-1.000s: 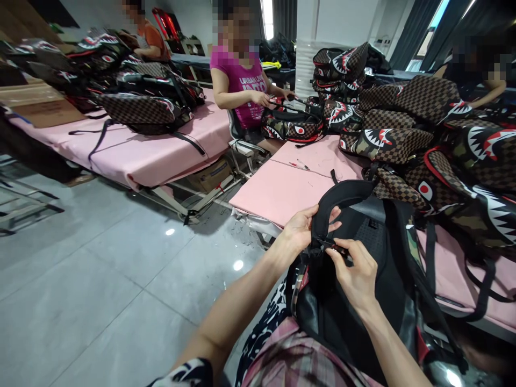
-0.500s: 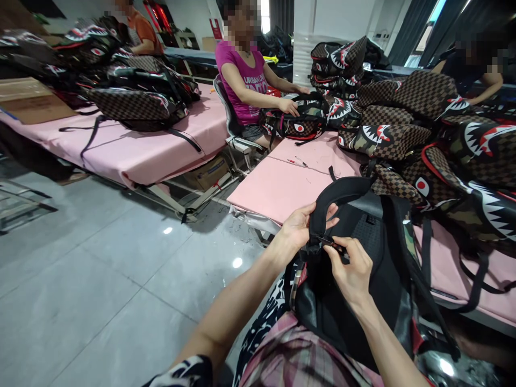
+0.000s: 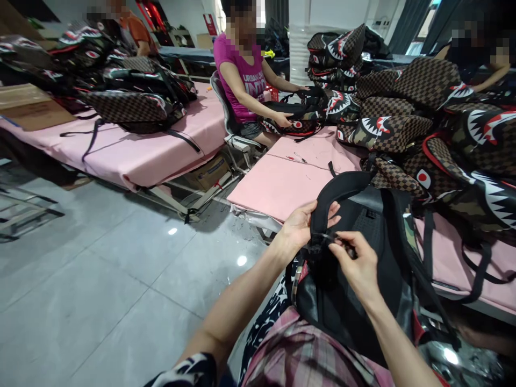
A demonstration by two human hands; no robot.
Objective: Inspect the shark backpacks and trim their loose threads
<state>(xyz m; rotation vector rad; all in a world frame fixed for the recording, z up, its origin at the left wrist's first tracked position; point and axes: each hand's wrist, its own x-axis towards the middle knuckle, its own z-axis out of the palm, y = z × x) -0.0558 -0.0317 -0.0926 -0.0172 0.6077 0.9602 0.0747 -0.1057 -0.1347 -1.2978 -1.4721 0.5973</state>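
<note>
A black backpack (image 3: 363, 279) rests across my lap with its padded back panel facing up. My left hand (image 3: 300, 223) is wrapped round one padded shoulder strap (image 3: 322, 207), thumb on the near side and fingertips showing past the far edge. In my right hand (image 3: 357, 258), thumb and fingers are closed on a small dark tool that looks like thread snips (image 3: 331, 237). Its thin tip meets the lower end of the strap, close to my left hand. My fingers partly cover the tool, so its blades are hard to make out.
Shark-face checkered backpacks (image 3: 399, 129) are piled on the pink table (image 3: 278, 188) to the right. Across it a seated co-worker (image 3: 242, 80) handles another backpack (image 3: 298, 121). More bags (image 3: 129, 107) and a cardboard box (image 3: 36, 107) lie on the left table (image 3: 153, 156).
My right hand has shifted slightly right with the tool, whose tip stays near the strap end. My left hand keeps its grip. The co-worker's near hand has moved lower on their backpack.
</note>
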